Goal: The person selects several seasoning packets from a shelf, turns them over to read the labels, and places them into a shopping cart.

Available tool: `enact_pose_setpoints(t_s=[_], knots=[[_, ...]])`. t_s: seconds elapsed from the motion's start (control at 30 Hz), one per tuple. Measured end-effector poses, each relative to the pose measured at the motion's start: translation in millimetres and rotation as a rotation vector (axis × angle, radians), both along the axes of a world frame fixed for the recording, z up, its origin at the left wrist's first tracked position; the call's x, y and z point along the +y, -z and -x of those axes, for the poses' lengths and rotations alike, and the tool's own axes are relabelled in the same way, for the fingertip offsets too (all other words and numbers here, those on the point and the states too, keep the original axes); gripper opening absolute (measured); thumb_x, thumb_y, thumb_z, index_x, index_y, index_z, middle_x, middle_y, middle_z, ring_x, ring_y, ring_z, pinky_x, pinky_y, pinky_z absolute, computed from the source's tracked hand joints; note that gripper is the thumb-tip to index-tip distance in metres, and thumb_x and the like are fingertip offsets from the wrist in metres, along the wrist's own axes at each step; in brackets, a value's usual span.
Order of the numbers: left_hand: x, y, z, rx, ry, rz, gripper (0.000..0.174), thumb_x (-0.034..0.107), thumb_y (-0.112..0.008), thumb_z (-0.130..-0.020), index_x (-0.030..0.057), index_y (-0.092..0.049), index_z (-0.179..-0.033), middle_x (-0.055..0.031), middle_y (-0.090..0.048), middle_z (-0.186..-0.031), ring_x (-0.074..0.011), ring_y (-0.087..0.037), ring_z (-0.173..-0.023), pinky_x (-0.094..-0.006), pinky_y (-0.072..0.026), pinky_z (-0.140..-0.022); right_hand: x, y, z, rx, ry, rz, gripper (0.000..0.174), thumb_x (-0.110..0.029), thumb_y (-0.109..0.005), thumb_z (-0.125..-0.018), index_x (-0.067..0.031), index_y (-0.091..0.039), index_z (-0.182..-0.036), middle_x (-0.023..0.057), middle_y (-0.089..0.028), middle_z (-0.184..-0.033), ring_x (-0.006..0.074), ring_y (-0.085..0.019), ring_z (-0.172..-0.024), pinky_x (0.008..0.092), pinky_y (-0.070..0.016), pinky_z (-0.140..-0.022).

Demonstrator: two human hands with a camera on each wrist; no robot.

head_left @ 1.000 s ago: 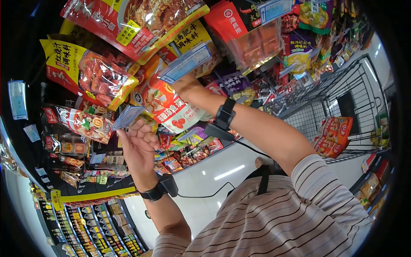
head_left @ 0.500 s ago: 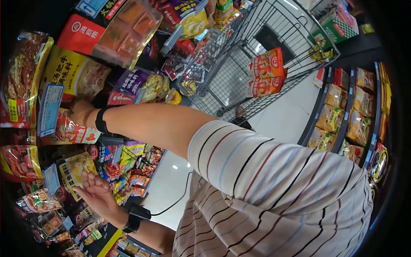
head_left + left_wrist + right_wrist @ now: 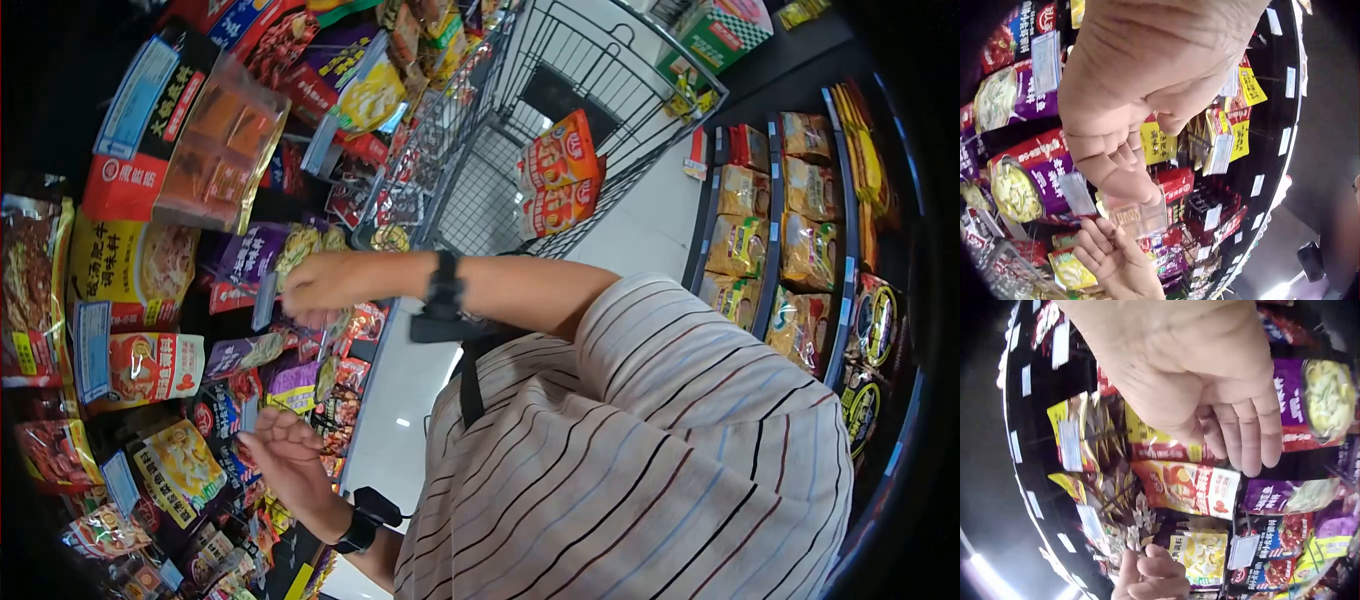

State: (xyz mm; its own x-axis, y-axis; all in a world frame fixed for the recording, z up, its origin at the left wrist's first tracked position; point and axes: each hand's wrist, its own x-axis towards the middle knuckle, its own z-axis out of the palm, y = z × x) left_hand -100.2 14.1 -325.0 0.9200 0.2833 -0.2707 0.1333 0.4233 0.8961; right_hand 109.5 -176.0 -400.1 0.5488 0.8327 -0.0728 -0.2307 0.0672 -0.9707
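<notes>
My right hand point(image 3: 325, 285) hovers before the seasoning rack with nothing in it, its fingers loosely bent in the right wrist view. It overlaps a purple vegetable-picture pouch point(image 3: 250, 255). A red-and-white soup seasoning pouch point(image 3: 155, 368) hangs to its left, behind a blue-and-white price tag point(image 3: 93, 350). My left hand point(image 3: 285, 450) is held lower, palm up and fingers loosely curled, also holding nothing. Close by it hangs a seasoning pouch with a yellow dish picture point(image 3: 180, 470). In the left wrist view my right hand point(image 3: 1119, 262) shows with its fingers spread.
A wire shopping cart point(image 3: 480, 190) stands beyond the rack, two red-orange packets point(image 3: 560, 175) inside. A clear-fronted red box point(image 3: 190, 150) of hotpot base hangs at upper left. Shelves of packaged goods point(image 3: 735, 245) line the right side. A cable runs by my wrists.
My right hand has come away from the red-and-white pouch and moved right, holding nothing. The pouch still hangs on the rack. The head view has swung toward the cart; my left hand remains low.
</notes>
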Motion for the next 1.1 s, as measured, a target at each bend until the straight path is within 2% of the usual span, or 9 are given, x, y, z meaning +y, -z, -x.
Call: enact_pose_setpoints(t_s=[0.17,0.4,0.47,0.6,0.67,0.73,0.9,1.0,1.1], knots=[[-52,7,-20,0.094,0.068,-0.016,0.047,0.048,-0.040,-0.105,0.0046,-0.055,-0.116,-0.0075,-0.067,-0.094,-0.0143,-0.063,-0.073,-0.0260,-0.0495,-0.061,-151,31,-31,0.217,0.296,0.051,0.032,-0.030,-0.057,-0.098,-0.0004,-0.065,-0.109,0.0138,-0.071,-0.100,0.0215,-0.071,-0.085,0.0318,-0.0592,-0.073],[-112,2,-42,0.140,0.097,-0.046,0.043,0.044,-0.043,-0.105,0.0046,-0.056,-0.115,-0.0053,-0.067,-0.094,-0.0124,-0.062,-0.074,-0.0242,-0.0470,-0.061,-351,176,-66,0.454,0.977,0.155,0.031,-0.026,-0.063,-0.091,-0.0070,-0.056,-0.115,0.0123,-0.065,-0.106,0.0283,-0.070,-0.087,0.0404,-0.0596,-0.070],[-119,6,-45,0.164,0.093,0.002,0.044,0.042,-0.039,-0.106,0.0016,-0.054,-0.118,-0.0113,-0.068,-0.096,-0.0165,-0.064,-0.076,-0.0278,-0.0514,-0.065,-407,229,-74,0.533,1.050,0.210,0.027,-0.023,-0.057,-0.096,-0.0032,-0.059,-0.114,0.0092,-0.064,-0.093,0.0238,-0.067,-0.082,0.0375,-0.0563,-0.068],[-139,16,-54,0.235,0.081,-0.083,0.047,0.042,-0.043,-0.105,-0.0007,-0.056,-0.120,-0.0133,-0.068,-0.098,-0.0185,-0.067,-0.078,-0.0300,-0.0530,-0.065,-494,267,-87,-0.568,0.452,1.377,0.026,-0.029,-0.064,-0.087,-0.0110,-0.066,-0.105,0.0111,-0.071,-0.095,0.0304,-0.069,-0.090,0.0441,-0.0533,-0.073],[-154,13,-62,0.238,0.092,-0.040,0.048,0.043,-0.045,-0.104,-0.0011,-0.057,-0.119,-0.0135,-0.068,-0.098,-0.0197,-0.067,-0.079,-0.0300,-0.0534,-0.065,-533,316,-94,-0.908,0.240,1.462,0.028,-0.030,-0.064,-0.084,-0.0134,-0.068,-0.106,0.0120,-0.073,-0.093,0.0337,-0.070,-0.091,0.0473,-0.0532,-0.077],[-167,10,-71,0.265,0.061,0.005,0.046,0.041,-0.043,-0.105,-0.0010,-0.059,-0.117,-0.0135,-0.069,-0.097,-0.0206,-0.069,-0.078,-0.0314,-0.0550,-0.063,-525,297,-98,-0.728,0.259,1.465,0.042,-0.046,-0.072,-0.078,-0.0093,-0.070,-0.096,0.0192,-0.072,-0.089,0.0404,-0.069,-0.086,0.0488,-0.0563,-0.073],[-189,8,-73,0.256,0.011,0.000,0.045,0.039,-0.042,-0.106,-0.0014,-0.060,-0.116,-0.0131,-0.070,-0.097,-0.0200,-0.069,-0.079,-0.0308,-0.0547,-0.063,-538,306,-91,-0.632,0.365,1.175,0.033,-0.034,-0.067,-0.083,-0.0018,-0.068,-0.091,0.0175,-0.071,-0.082,0.0298,-0.070,-0.069,0.0393,-0.0575,-0.064],[-195,7,-76,0.262,-0.004,-0.008,0.045,0.038,-0.042,-0.106,-0.0014,-0.060,-0.116,-0.0127,-0.070,-0.097,-0.0197,-0.069,-0.079,-0.0306,-0.0543,-0.063,-553,354,-104,0.022,0.534,1.061,0.033,-0.034,-0.072,-0.079,-0.0033,-0.066,-0.091,0.0190,-0.070,-0.085,0.0358,-0.068,-0.083,0.0445,-0.0557,-0.070],[-200,4,-79,0.279,-0.023,-0.009,0.044,0.038,-0.042,-0.106,-0.0014,-0.060,-0.115,-0.0125,-0.070,-0.097,-0.0196,-0.068,-0.080,-0.0307,-0.0540,-0.064,-543,354,-107,0.489,0.715,0.874,0.026,-0.028,-0.073,-0.082,-0.0048,-0.063,-0.085,0.0118,-0.064,-0.070,0.0292,-0.062,-0.062,0.0423,-0.0530,-0.058]])
